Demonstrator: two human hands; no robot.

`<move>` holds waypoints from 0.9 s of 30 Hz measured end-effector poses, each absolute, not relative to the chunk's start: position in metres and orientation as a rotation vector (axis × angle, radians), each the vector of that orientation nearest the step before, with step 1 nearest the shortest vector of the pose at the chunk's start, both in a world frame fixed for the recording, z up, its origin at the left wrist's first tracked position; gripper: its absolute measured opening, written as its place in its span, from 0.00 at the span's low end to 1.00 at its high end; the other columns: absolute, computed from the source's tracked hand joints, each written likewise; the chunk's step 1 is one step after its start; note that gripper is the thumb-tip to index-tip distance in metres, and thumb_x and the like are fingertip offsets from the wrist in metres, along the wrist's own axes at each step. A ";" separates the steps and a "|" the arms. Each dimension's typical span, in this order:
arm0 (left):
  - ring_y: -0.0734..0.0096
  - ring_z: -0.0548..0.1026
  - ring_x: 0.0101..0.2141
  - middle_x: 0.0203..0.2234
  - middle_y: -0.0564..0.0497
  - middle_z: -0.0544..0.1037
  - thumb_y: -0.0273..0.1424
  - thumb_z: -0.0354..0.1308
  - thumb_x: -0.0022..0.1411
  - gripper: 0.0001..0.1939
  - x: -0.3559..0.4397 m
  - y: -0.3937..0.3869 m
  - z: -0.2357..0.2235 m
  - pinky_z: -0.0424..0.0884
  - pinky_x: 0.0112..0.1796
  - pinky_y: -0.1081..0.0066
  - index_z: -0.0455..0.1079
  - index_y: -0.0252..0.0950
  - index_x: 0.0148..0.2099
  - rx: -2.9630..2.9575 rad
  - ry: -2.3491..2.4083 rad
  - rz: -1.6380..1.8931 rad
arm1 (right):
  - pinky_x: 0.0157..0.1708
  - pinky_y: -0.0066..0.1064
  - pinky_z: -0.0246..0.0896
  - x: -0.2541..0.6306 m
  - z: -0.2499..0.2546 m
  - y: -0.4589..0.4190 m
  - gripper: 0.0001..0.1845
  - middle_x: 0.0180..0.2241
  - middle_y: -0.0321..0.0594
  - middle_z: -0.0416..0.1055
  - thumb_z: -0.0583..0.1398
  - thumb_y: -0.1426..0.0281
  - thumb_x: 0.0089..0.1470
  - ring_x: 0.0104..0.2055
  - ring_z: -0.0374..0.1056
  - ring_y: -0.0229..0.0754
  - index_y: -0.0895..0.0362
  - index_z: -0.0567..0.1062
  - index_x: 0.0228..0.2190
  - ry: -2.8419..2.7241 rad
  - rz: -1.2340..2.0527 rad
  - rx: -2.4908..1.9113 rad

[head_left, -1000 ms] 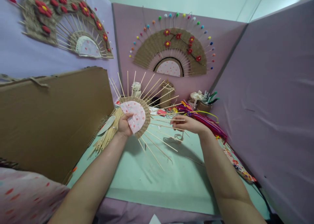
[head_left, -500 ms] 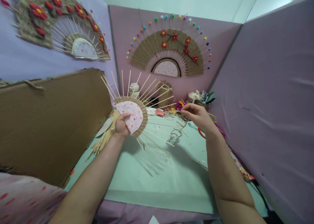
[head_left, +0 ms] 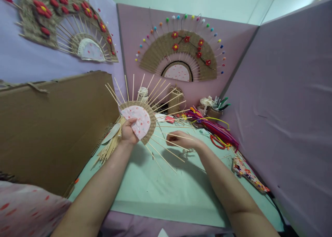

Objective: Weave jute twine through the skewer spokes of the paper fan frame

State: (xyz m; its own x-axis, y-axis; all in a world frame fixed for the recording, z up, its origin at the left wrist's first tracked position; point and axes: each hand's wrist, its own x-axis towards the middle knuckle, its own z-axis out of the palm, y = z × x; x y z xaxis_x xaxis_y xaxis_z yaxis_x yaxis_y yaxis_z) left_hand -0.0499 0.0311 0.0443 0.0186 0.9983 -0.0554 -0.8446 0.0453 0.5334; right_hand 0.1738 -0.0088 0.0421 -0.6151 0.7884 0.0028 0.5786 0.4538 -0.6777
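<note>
My left hand (head_left: 129, 130) grips a half-round woven fan (head_left: 153, 121) at its flat side, the thumb over a white cloth panel (head_left: 141, 121) with pink dots. Thin wooden sticks (head_left: 166, 90) spread out from the woven twine band. My right hand (head_left: 178, 139) is closed, behind the lower right sticks and apart from the band. A strand of twine runs from near the band toward its fingers, whose tips are partly hidden. Loose loops of twine (head_left: 188, 153) hang below that hand, over the pale green table.
A bundle of sticks (head_left: 110, 150) lies left of the fan, beside a cardboard sheet (head_left: 57, 126). At right are colourful pipe cleaners (head_left: 218, 129), orange-handled scissors (head_left: 217, 142) and a flower-patterned glue gun (head_left: 249, 174). A jar (head_left: 143, 93) and a twine roll (head_left: 174, 102) stand behind.
My right hand has come down and left, from beyond the stick tips at right to behind the lower sticks, bringing the twine with it. The fan in my left hand has turned slightly.
</note>
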 end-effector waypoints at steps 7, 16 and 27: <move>0.60 0.76 0.41 0.35 0.47 0.79 0.21 0.50 0.46 0.28 -0.044 0.033 0.035 0.69 0.47 0.59 0.66 0.31 0.52 0.395 0.484 1.423 | 0.26 0.22 0.52 0.131 0.023 -0.021 0.06 0.25 0.33 0.66 0.53 0.72 0.49 0.26 0.58 0.33 0.58 0.70 0.28 -2.539 0.897 -0.985; 0.52 0.73 0.45 0.41 0.41 0.77 0.26 0.51 0.47 0.27 -0.045 0.029 0.033 0.66 0.47 0.50 0.66 0.30 0.53 0.436 0.382 1.283 | 0.25 0.23 0.51 0.137 0.027 -0.020 0.07 0.24 0.33 0.65 0.53 0.71 0.50 0.25 0.57 0.32 0.58 0.70 0.28 -2.536 0.891 -1.041; 0.61 0.76 0.40 0.33 0.46 0.80 0.22 0.49 0.48 0.26 -0.048 0.034 0.033 0.69 0.46 0.59 0.66 0.29 0.52 0.430 0.475 1.370 | 0.25 0.23 0.51 0.147 0.030 -0.013 0.07 0.24 0.33 0.65 0.52 0.72 0.48 0.25 0.56 0.32 0.59 0.70 0.27 -2.521 0.945 -1.121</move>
